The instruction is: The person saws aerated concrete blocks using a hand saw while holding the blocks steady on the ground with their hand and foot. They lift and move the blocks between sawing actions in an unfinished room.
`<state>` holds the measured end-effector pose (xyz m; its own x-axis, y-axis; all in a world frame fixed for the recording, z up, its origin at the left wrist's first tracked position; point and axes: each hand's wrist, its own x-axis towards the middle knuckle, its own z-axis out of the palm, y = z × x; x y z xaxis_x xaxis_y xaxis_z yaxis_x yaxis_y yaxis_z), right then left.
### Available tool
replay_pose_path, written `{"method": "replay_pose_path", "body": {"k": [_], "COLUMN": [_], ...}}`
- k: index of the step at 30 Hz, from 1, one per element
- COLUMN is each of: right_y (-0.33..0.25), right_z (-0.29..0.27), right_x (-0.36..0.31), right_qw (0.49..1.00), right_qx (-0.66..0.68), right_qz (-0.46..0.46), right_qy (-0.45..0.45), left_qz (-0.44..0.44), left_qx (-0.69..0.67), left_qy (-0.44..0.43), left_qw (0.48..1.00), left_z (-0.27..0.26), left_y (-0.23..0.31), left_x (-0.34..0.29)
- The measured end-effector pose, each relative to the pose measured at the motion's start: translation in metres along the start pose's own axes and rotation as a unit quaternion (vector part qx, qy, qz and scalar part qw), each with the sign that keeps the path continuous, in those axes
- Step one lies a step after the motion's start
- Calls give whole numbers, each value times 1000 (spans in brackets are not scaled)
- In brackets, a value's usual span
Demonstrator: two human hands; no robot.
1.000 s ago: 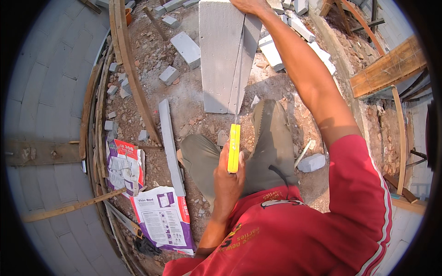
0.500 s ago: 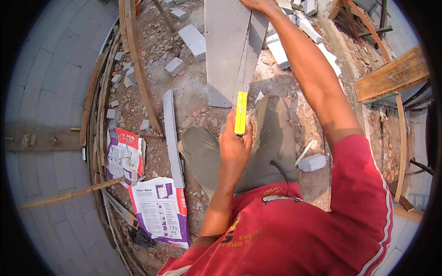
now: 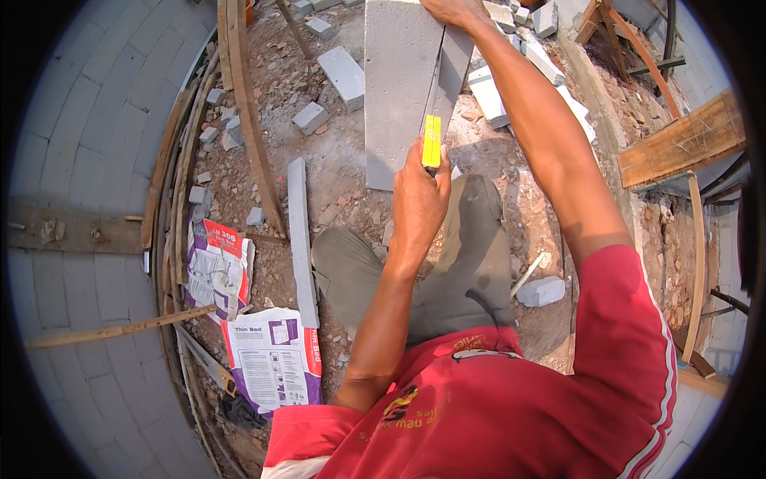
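A tall pale-grey lightweight concrete block (image 3: 399, 96) stands in front of my knees, with a narrow slanting cut running down it. My left hand (image 3: 421, 195) is closed round the yellow handle of a hand saw (image 3: 431, 142). The saw's thin blade points away from me and lies along the cut. At the top edge of the view, my right hand (image 3: 456, 11) grips the block's far end beside the cut. Some of its fingers are out of sight.
Broken block pieces (image 3: 341, 77) litter the rubble ground. A long grey strip (image 3: 300, 239) and torn paper bags (image 3: 275, 359) lie to my left, near wooden poles (image 3: 254, 120) and another hand saw (image 3: 209, 363). A wooden plank (image 3: 682, 140) juts in at right.
My left hand has pushed the saw forward, away from me, along the cut. My right hand keeps its place on the block. The whole view has shifted slightly.
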<state>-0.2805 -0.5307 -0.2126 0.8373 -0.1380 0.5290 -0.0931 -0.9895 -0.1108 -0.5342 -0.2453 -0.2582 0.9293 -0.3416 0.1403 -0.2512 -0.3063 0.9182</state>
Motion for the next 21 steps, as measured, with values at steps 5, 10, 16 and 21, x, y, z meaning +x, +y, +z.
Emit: {"method": "replay_pose_path", "body": {"k": [5,10,16,21], "right_y": [42,-2,12,7], "right_z": [4,4,5,-4], "right_x": [2,1,1,0], "right_qw": [995,995,999,999], "right_qx": [-61,-92,-21,-34], "right_qz": [-42,-47,-23,-32], "right_qy": [61,-2,28,18], "left_qz": [72,-27,52,-25], "left_qx": [-30,22,-41,31], "left_qy": [61,-5,75,13], "left_qw": [995,999,995,999], "left_z": [-3,4,-7,9], "left_y": [-27,0,-27,2], "left_x": [-87,-3,-89,-6]}}
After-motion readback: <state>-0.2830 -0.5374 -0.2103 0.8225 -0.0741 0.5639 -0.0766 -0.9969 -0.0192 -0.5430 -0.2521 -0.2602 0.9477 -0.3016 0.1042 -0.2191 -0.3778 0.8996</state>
